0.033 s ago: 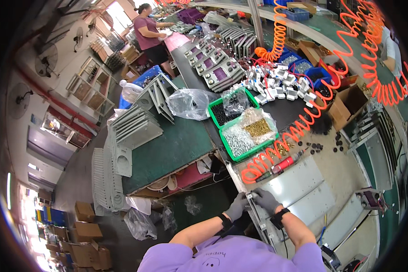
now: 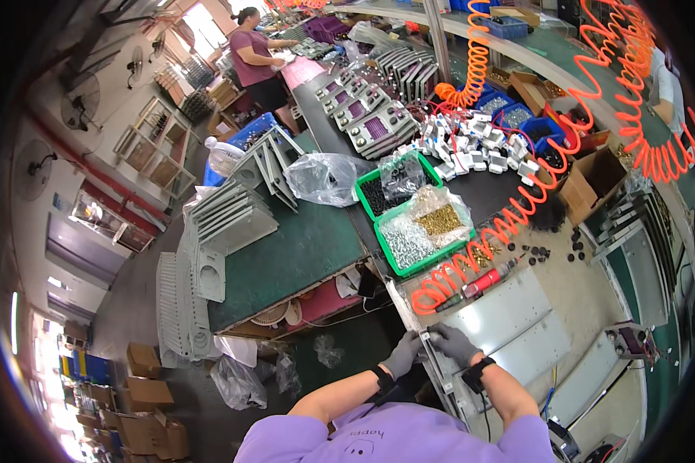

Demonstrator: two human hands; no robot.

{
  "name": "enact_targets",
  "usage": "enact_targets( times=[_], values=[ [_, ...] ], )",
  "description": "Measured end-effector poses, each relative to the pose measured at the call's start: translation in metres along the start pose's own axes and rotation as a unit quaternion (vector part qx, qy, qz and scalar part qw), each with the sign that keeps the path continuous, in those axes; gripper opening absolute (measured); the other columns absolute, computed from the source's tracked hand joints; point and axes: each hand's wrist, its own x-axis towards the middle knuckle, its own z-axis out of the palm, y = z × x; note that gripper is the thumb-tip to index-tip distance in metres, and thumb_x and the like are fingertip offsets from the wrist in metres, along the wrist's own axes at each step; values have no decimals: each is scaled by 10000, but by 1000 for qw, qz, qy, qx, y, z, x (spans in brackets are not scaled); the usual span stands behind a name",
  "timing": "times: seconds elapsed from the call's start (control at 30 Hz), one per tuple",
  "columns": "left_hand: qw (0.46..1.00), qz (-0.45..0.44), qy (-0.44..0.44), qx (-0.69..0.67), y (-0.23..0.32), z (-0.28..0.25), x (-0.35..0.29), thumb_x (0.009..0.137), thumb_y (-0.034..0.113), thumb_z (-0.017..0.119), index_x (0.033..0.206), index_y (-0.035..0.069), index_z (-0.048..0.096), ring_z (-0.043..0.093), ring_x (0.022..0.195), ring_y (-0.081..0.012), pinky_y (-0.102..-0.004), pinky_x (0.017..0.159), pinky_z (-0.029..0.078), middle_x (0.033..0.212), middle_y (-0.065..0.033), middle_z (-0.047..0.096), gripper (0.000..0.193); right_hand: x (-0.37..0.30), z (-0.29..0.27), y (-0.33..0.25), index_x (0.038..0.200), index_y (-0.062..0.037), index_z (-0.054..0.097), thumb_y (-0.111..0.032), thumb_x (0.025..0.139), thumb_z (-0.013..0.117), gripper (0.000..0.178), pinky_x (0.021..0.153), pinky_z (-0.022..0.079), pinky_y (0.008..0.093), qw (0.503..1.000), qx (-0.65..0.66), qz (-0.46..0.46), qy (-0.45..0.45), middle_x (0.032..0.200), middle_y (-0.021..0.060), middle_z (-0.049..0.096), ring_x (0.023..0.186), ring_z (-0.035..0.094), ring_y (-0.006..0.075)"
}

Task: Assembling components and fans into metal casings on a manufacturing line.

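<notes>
My left hand [image 2: 403, 355] and my right hand [image 2: 454, 344], both in grey gloves with black wrist bands, meet at the near corner of a flat grey metal panel [image 2: 493, 318]. Closed fingers of the left hand grip its raised edge from the outer side. On the panel side, the right hand curls over the same edge. Whether a small part sits between the fingertips is hidden. Just beyond the hands lies a red power screwdriver [image 2: 483, 283], joined to a coiled orange air hose [image 2: 510, 218].
Ahead are green trays [image 2: 400, 272] of screws and small black parts. Beyond them lie white connectors [image 2: 479, 147] and purple-fronted metal units [image 2: 374, 126]. Grey metal frames [image 2: 228, 220] stand on the left table. Cardboard boxes [image 2: 592, 181] sit at right. A co-worker [image 2: 253, 58] stands far off.
</notes>
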Motion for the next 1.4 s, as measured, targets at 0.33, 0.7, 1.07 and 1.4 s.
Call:
enact_targets(
  times=[0.33,0.7,1.07,1.4],
  values=[
    [996,-8,78,-36,17,21,-7,876,194,469,1051,80,529,555,591,-115,-255,517,463,797,-26,580,217,5,-2,12,1145,-55,520,-186,805,535,364,811,452,345,999,13,-26,-16,1016,135,609,908,594,271],
    [986,135,59,73,-51,1,31,865,148,486,1007,46,536,552,686,-141,-306,587,475,874,-32,575,182,16,6,18,1053,-10,566,-167,785,508,316,829,435,383,996,-70,-55,-1,984,212,600,949,565,347],
    [997,-68,-23,20,39,14,-10,882,288,462,1000,115,550,575,806,-150,-299,680,498,873,-53,587,227,-17,-12,12,1193,-76,489,-284,798,462,447,830,434,383,987,-145,-56,37,1012,198,599,941,574,328],
    [946,-273,-157,-78,52,-40,22,846,227,572,816,111,480,456,610,-153,-363,596,415,678,10,472,151,-278,24,-38,1123,-53,527,-236,860,506,321,573,434,235,828,213,143,499,753,30,577,654,533,87]
  ],
)
